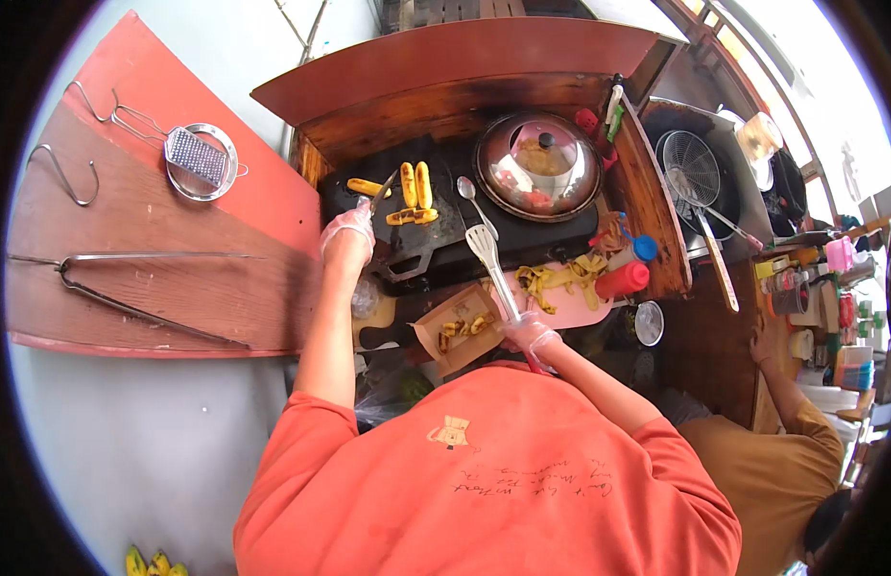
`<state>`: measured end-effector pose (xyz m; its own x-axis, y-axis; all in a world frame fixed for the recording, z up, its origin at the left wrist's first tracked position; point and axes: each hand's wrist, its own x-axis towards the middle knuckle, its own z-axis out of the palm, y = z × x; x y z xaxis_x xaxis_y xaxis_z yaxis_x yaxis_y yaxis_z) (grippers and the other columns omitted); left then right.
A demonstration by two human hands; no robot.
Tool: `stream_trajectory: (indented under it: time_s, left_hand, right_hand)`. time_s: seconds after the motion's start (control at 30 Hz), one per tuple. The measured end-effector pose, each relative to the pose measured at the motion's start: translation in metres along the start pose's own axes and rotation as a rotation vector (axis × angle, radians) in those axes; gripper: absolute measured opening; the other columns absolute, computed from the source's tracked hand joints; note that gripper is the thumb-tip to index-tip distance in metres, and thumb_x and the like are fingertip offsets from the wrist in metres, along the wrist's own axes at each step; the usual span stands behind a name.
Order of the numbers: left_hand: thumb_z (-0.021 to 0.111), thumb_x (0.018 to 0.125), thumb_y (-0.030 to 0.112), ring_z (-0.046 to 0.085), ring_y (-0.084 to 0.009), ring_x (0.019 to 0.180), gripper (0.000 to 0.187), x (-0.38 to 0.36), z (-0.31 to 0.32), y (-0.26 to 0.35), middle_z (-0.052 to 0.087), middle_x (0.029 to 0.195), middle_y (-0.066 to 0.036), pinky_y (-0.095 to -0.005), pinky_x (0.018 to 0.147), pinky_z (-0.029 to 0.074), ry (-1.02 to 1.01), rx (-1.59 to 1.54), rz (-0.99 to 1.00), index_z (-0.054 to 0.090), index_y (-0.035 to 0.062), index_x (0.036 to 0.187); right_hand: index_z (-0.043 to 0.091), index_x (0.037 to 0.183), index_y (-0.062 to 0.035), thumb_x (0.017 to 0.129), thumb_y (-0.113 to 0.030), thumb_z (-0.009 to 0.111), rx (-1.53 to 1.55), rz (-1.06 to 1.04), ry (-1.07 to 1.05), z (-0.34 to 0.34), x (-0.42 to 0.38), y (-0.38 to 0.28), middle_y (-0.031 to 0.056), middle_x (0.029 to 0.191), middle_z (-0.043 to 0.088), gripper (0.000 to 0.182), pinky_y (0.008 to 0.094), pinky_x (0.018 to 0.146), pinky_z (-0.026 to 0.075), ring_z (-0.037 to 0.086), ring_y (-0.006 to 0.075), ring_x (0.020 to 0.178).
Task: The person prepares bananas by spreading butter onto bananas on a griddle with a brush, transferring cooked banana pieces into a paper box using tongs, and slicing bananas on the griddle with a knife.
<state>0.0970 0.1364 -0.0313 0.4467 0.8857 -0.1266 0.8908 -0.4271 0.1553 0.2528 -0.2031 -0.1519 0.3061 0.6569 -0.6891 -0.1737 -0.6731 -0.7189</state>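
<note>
My left hand (pixel 347 233), in a thin clear glove, grips a knife (pixel 382 194) whose blade points at banana pieces (pixel 414 195) lying on the black griddle (pixel 436 235). My right hand (pixel 528 332), also gloved, holds the handle of a metal spatula (pixel 487 255) whose slotted head rests over the griddle's near edge. A cardboard tray (pixel 457 326) with cooked banana pieces sits just left of my right hand. A spoon (pixel 471 197) lies on the griddle beside a domed glass lid (pixel 538 165).
Banana peels (pixel 558 278) and a red squeeze bottle (pixel 623 279) lie on the pink board. Tongs (pixel 129 283), a grater (pixel 200 158) and hooks rest on the wooden shelf at left. Another person's hand (pixel 758 348) rests on the counter at right, near a wire skimmer (pixel 693 173).
</note>
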Motion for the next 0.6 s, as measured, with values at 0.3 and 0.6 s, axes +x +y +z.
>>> stream_trajectory:
  time_s: [0.3,0.6]
  left_hand:
    - [0.057,0.099,0.031,0.066,-0.0357,0.084,0.028,0.043,0.018,-0.041,0.07,0.092,-0.014,-0.0491,0.073,0.051,0.075,0.045,0.243,0.064,0.0304,0.126]
    - [0.059,0.099,0.04,0.061,-0.0257,0.065,0.029,0.042,0.031,-0.051,0.066,0.077,-0.011,-0.0425,0.062,0.048,0.229,-0.037,0.379,0.071,0.0165,0.109]
  right_hand:
    - [0.063,0.094,0.0038,0.083,-0.019,0.069,-0.025,0.019,0.001,-0.001,-0.001,-0.004,0.0116,0.071,0.068,0.026,0.0322,0.051,0.051,0.064,0.019,0.057]
    - [0.065,0.09,0.0043,0.083,-0.02,0.068,0.023,0.009,-0.018,-0.003,0.002,-0.002,0.0111,0.07,0.068,0.025,0.0321,0.052,0.051,0.065,0.0188,0.058]
